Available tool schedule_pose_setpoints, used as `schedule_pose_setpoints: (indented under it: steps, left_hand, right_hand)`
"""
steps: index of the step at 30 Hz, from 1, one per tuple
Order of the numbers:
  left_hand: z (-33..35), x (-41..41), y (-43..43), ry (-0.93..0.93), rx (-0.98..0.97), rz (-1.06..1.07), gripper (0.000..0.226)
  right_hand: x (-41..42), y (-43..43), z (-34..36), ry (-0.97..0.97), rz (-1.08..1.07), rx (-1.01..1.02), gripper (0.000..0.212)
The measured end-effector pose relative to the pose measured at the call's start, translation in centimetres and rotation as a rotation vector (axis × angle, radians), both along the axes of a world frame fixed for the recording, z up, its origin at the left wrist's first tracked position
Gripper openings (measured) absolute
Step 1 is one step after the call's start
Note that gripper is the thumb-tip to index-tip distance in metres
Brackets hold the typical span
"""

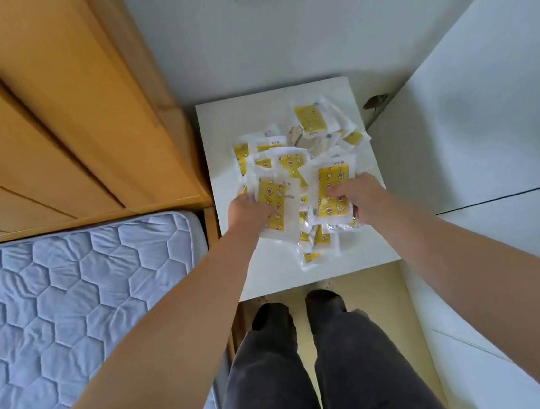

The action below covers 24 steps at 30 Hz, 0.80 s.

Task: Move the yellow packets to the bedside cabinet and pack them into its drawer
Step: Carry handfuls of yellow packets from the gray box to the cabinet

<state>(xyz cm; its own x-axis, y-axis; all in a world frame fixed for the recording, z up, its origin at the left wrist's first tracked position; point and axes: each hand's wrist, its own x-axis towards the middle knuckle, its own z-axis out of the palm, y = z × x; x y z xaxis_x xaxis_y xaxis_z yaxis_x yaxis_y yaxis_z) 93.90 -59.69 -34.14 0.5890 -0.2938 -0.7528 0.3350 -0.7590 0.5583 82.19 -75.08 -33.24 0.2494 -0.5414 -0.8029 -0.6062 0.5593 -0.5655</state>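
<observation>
Many yellow packets (311, 119) lay heaped on the white bedside cabinet (220, 132) top, beside the bed (70, 294); left hand (248, 211) and right hand (365, 200) each gripped a bunch at the pile's near edge.

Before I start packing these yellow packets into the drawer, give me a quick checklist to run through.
1. Packets at the cabinet: ok, the yellow packets lie piled on the bedside cabinet top.
2. Grip of left hand: ok, it holds packets.
3. Grip of right hand: ok, it holds packets.
4. A free hand for the drawer: not ok, both are full.
5. The drawer open: cannot tell, its front is out of view.
</observation>
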Motion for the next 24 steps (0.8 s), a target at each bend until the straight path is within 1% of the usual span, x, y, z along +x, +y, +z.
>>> schedule_pose_setpoints:
  steps: [1, 3, 4, 6, 7, 8, 9, 11, 12, 13, 14, 17, 24]
  left_hand:
    - [-0.7, 1.0, -1.0, -0.01, -0.009, 0.008, 0.037]
    - [-1.9, 2.6, -2.8, -0.052, -0.016, 0.029, 0.047]
    - [-2.5, 3.3, -3.7, -0.065, -0.043, 0.059, 0.056]
    - [-3.9, 4.4, -5.6, -0.126, -0.098, 0.061, 0.069]
    - [-4.7, 4.7, -6.3, -0.193, -0.094, 0.007, 0.075]
    - [-5.9, 5.0, -7.1, -0.292, -0.058, -0.089, 0.081]
    - [-7.3, 5.0, -7.5, -0.422, 0.02, -0.218, 0.084]
    - [-10.2, 4.7, -8.1, -0.644, 0.181, -0.465, 0.077]
    - [-11.7, 4.4, -8.2, -0.686, 0.214, -0.521, 0.071]
    - [-13.0, 4.0, -8.4, -0.692, 0.226, -0.528, 0.067]
    - [-14.0, 3.6, -8.5, -0.692, 0.228, -0.511, 0.065]
    - [-15.5, 2.8, -9.0, -0.765, 0.243, -0.464, 0.066]
    - [-15.3, 3.0, -9.6, -0.775, 0.288, -0.446, 0.067]
  right_hand:
    - [1.1, -1.4, -1.1, 0.0, -0.007, -0.029, 0.049]
    - [3.6, -4.1, -2.6, -0.023, 0.05, -0.076, 0.071]
    - [4.9, -5.3, -3.2, -0.035, 0.096, -0.117, 0.074]
    - [7.6, -7.3, -3.9, -0.036, 0.222, -0.207, 0.069]
    - [8.8, -8.3, -4.8, -0.013, 0.295, -0.261, 0.068]
    - [9.9, -9.5, -6.2, 0.008, 0.387, -0.346, 0.069]
    - [10.8, -10.3, -7.3, 0.052, 0.512, -0.452, 0.07]
    - [11.6, -11.3, -9.6, 0.222, 0.888, -0.717, 0.072]
    - [11.6, -11.8, -10.9, 0.324, 1.025, -0.797, 0.07]
    - [11.6, -12.2, -12.0, 0.389, 1.081, -0.804, 0.068]
    - [11.6, -12.4, -12.8, 0.411, 1.083, -0.791, 0.067]
    - [11.5, -12.5, -14.2, 0.393, 1.058, -0.788, 0.069]
    - [12.4, -12.7, -14.0, 0.311, 1.127, -0.782, 0.08]
